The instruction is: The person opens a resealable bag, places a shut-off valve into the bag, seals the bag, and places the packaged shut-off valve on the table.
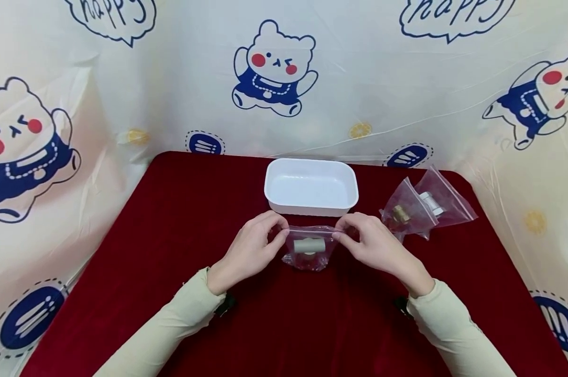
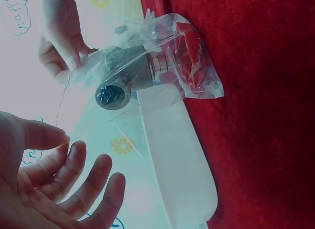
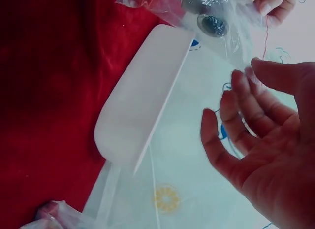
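Observation:
A clear zip bag (image 1: 318,263) hangs between both hands, its top edge stretched sideways. Inside it lies a grey tee-shaped pipe fitting (image 1: 309,245); the left wrist view shows the dark bore of the fitting (image 2: 130,74) and a metal threaded end. My left hand (image 1: 252,245) pinches the bag's left top corner between thumb and index finger. At the opposite corner, my right hand (image 1: 377,245) pinches the same edge. The other fingers of the right hand (image 3: 270,125) are spread and loosely bent in the right wrist view.
Just beyond the hands stands a white plastic tub (image 1: 312,191). To the right lie two more zip bags, one with a brass-coloured fitting (image 1: 400,214), the other with a white and silvery fitting (image 1: 432,203). Dark red cloth (image 1: 208,188) covers the table; a printed curtain (image 1: 180,68) rises behind.

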Demonstrator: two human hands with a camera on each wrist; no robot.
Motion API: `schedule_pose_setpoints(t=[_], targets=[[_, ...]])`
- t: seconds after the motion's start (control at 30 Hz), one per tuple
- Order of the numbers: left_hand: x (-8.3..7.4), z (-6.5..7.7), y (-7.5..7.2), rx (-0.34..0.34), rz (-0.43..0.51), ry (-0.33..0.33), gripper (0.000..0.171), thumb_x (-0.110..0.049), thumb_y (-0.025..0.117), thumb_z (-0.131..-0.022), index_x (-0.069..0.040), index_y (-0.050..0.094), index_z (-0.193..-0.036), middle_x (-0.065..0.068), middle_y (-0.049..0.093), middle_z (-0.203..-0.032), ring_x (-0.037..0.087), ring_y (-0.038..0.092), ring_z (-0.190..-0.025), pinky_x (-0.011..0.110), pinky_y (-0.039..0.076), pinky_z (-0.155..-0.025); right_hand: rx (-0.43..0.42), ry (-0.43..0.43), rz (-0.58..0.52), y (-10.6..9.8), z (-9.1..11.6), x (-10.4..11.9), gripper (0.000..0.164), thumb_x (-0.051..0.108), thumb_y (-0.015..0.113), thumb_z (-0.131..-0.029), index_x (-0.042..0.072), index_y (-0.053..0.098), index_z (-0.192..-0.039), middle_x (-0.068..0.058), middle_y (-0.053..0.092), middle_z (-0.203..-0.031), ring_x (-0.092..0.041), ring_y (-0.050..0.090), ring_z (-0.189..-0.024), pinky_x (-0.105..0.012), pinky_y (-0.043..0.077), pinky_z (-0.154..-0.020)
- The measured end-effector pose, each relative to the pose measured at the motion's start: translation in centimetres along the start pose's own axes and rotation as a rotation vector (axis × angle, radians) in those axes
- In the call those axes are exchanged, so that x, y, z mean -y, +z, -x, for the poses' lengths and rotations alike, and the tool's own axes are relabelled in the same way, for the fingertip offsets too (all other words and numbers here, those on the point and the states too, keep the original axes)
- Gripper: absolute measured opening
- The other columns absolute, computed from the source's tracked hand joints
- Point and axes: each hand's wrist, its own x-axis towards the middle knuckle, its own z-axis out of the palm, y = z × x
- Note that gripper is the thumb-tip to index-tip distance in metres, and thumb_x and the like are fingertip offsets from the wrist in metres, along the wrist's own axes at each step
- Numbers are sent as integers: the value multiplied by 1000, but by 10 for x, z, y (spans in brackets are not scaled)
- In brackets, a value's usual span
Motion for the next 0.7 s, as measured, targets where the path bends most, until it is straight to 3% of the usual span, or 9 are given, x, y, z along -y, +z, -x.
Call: schedule_pose_setpoints(t=[0.23, 0.4, 0.57, 0.7], targets=[[-3, -2, 3, 0, -4, 1, 6, -13, 69, -101, -18, 69, -98, -8, 63, -98, 20, 59, -84, 31, 50, -69, -37, -44, -38, -2, 7, -6, 8, 4, 80, -93, 10, 75, -95, 2, 71, -92, -11, 59, -76, -36, 55, -67], [-3, -1, 3, 11, -17, 3, 2, -15, 70, -101, -18, 69, -101, -7, 63, -99, 20, 59, -88, 32, 51, -74, -20, -40, -23, 0, 3, -4, 10, 10, 83, -93, 11, 76, -100, 5, 71, -93, -11, 63, -80, -36, 57, -72], [-7, -8, 7, 75, -52, 64, 14, -23, 74, -101, -16, 72, -112, -8, 66, -105, 10, 57, -95, 32, 53, -82, -6, -68, 1, 5, -5, 2, 9, 12, 82, -94, 12, 76, -100, 5, 72, -94, -11, 64, -84, -37, 57, -75], [-9, -15, 14, 85, -39, 126, 8, -20, 75, -101, -15, 74, -107, -8, 67, -103, 9, 59, -94, 31, 53, -82, -7, -102, -16, 10, -11, 4, 6, 7, 80, -94, 12, 77, -94, 5, 72, -91, -10, 63, -82, -36, 55, -72]])
